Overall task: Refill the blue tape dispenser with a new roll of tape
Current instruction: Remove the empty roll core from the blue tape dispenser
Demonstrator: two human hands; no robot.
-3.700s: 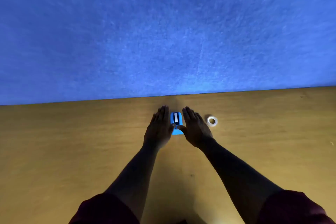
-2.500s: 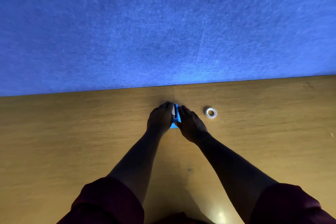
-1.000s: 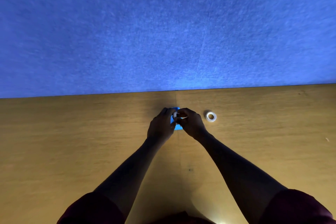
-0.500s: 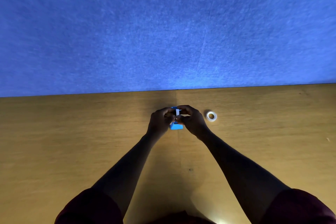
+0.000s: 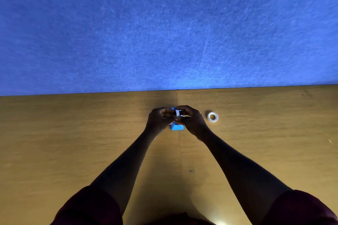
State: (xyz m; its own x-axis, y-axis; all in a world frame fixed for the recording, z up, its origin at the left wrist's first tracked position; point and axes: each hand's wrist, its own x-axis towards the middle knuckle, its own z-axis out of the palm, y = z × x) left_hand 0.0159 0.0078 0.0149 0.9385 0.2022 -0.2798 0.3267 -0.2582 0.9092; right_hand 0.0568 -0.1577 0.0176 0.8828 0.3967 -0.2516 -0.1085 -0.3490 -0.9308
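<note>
Wooden desk (image 5: 73,151) against blue felt wall. Blue tape dispenser (image 5: 177,126) at centre; left hand (image 5: 160,119) and right hand (image 5: 191,119) both pinching white ring (image 5: 177,113) above it, apparently old core. New roll (image 5: 212,116) untouched, well right. Early stage.

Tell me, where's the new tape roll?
In the head view the tape roll lies flat on the wooden table, just right of the right hand and the blue dispenser, untouched.
</note>
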